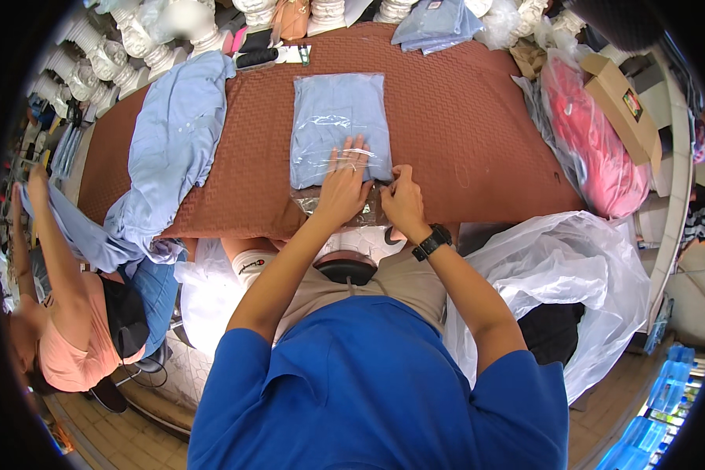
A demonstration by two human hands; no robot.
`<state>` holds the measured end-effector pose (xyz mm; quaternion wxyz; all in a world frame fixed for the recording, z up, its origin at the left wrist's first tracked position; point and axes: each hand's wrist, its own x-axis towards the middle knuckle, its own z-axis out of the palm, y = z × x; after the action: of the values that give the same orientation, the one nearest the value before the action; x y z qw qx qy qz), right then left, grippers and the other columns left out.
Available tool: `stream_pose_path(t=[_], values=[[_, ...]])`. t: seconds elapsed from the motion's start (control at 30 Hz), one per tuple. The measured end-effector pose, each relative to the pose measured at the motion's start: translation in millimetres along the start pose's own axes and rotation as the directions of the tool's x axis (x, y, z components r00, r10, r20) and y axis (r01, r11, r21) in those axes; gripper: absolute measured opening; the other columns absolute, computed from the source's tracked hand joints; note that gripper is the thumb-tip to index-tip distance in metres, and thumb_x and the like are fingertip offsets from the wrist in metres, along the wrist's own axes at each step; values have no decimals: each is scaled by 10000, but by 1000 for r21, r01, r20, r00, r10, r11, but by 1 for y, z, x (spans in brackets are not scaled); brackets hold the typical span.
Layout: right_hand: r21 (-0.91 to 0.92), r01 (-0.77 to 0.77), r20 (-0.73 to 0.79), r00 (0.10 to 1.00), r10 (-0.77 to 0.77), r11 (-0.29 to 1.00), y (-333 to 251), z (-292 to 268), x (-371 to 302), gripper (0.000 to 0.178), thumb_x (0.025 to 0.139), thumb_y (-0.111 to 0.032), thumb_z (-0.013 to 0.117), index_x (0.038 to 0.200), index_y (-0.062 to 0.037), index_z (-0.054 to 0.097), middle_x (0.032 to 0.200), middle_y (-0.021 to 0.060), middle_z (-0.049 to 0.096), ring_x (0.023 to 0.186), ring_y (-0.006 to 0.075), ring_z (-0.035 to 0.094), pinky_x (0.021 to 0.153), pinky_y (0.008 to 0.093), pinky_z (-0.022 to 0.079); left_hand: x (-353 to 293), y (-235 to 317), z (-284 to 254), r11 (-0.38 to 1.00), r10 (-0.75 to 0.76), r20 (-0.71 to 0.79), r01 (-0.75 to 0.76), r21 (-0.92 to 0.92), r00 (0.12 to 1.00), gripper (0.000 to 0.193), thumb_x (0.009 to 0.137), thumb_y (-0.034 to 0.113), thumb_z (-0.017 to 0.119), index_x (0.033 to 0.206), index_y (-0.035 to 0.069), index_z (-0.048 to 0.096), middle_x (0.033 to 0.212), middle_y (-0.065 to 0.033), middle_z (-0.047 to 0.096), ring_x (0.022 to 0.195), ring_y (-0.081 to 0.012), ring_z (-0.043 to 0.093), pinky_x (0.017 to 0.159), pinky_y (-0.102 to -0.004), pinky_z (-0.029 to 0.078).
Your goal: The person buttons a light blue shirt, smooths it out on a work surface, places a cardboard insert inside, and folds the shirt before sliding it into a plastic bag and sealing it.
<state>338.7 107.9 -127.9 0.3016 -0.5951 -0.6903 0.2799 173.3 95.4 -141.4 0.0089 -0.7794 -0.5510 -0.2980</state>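
Observation:
A folded light-blue garment lies in a clear plastic bag on the brown cloth-covered table in front of me. The bag's loose, see-through end hangs toward me at the near edge of the table. My left hand rests flat on the lower part of the package, fingers stretched out. Beside it, my right hand is closed in a pinch at the near right corner of the bag's loose end; its fingertips partly hide the plastic there. A black watch is on my right wrist.
On the table's left lies a loose light-blue garment, its end hanging toward a seated person holding blue cloth. Bagged blue garments are at the far edge. Right are bagged pink clothing, a cardboard box and a large plastic bag.

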Motion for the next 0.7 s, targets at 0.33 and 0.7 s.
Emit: stream_pose_path(t=[0.33, 0.7], values=[[137, -58, -8, 998, 59, 989, 20, 7, -3, 387, 820, -56, 729, 1156, 44, 564, 747, 143, 691, 682, 240, 681, 668, 366, 528, 13, 3, 11, 994, 74, 39, -77, 80, 996, 552, 856, 116, 644, 1402, 120, 565, 1576, -50, 400, 1494, -415, 252, 1157, -720, 146], [-253, 207, 111, 977, -184, 945, -50, -24, -22, 558, 780, -149, 774, 1246, 4, 507, 1259, 225, 499, 1083, 418, 551, 853, 489, 483, -10, -14, -36, 999, 28, 161, -24, -25, 987, 588, 994, 297, 517, 1537, 105, 396, 1646, -120, 259, 1522, -411, 161, 1210, -632, 62]])
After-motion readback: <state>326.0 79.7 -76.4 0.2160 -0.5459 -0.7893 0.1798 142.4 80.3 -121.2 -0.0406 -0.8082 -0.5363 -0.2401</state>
